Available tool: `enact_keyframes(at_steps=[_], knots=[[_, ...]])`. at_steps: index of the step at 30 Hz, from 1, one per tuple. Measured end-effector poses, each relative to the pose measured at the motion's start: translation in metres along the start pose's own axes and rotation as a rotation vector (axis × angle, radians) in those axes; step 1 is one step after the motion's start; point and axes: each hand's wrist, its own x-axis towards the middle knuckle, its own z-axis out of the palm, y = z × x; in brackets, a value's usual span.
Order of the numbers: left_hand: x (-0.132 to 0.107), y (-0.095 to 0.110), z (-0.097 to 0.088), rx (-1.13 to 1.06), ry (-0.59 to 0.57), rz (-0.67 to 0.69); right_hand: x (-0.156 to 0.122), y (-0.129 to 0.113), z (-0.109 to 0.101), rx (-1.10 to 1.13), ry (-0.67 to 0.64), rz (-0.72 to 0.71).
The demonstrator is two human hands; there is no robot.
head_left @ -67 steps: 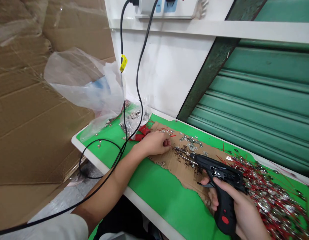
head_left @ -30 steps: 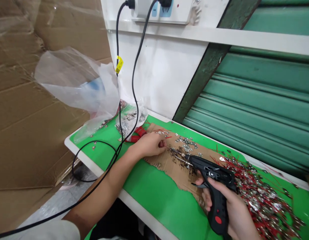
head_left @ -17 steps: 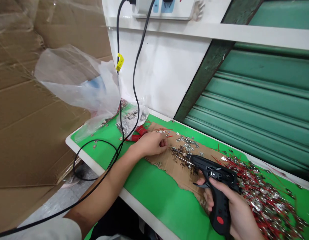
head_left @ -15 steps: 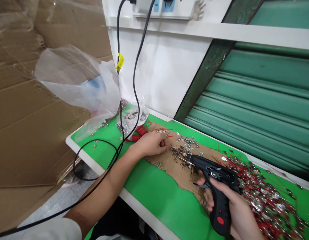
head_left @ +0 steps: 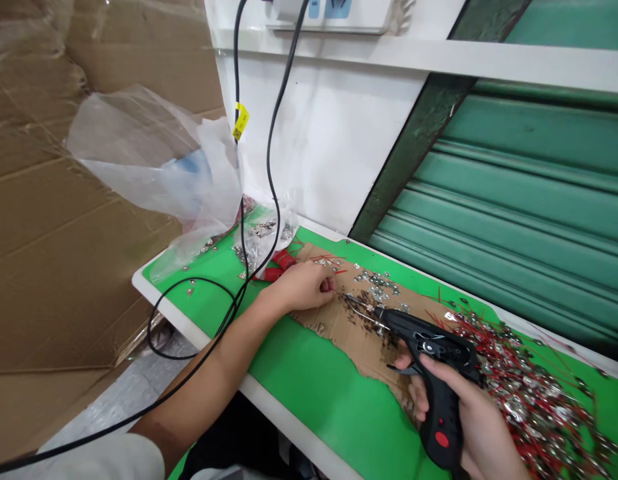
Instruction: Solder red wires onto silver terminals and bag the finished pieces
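Note:
My right hand [head_left: 476, 423] is wrapped round the grip of a black glue gun [head_left: 431, 363] with a red button, its tip resting on a torn cardboard sheet [head_left: 351, 333] on the green table [head_left: 333, 400]. My left hand [head_left: 306, 287] lies on the cardboard with fingers pinched on a thin red wire piece just left of the gun tip. Small silver metal parts [head_left: 376, 287] are scattered on the cardboard.
A heap of red wires with metal tabs [head_left: 533, 393] lies at the right. Clear plastic bags [head_left: 163, 167] sit at the table's far left corner. Black cables [head_left: 239, 200] hang from a wall power strip [head_left: 333, 13]. Cardboard boxes [head_left: 49, 220] stand left, a green shutter [head_left: 529, 200] behind.
Both hands stay in nearly the same place, with the gun tip held at the pinched piece. Only the view shifts slightly.

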Motion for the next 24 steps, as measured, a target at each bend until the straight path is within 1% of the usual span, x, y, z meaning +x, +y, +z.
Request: enact_keyframes(at_steps=[4, 8, 12, 16, 21, 24], knots=[[0.0, 0.001, 0.0, 0.008, 0.012, 0.002, -0.007, -0.008, 0.007, -0.005, -0.008, 0.016], [0.0, 0.002, -0.001, 0.02, 0.021, -0.002, -0.01, -0.013, 0.01, -0.047, 0.017, 0.036], [0.0, 0.003, -0.001, 0.009, 0.01, 0.003, -0.01, -0.012, 0.008, -0.076, 0.047, 0.0], [0.0, 0.005, -0.001, 0.014, -0.005, 0.002, -0.009, -0.009, 0.007, -0.077, 0.047, -0.017], [0.0, 0.006, 0.0, 0.006, -0.009, 0.02, -0.012, -0.01, 0.01, -0.121, 0.09, -0.056], [0.0, 0.007, 0.001, -0.013, -0.015, 0.023, -0.011, -0.01, 0.01, -0.132, 0.09, -0.063]])
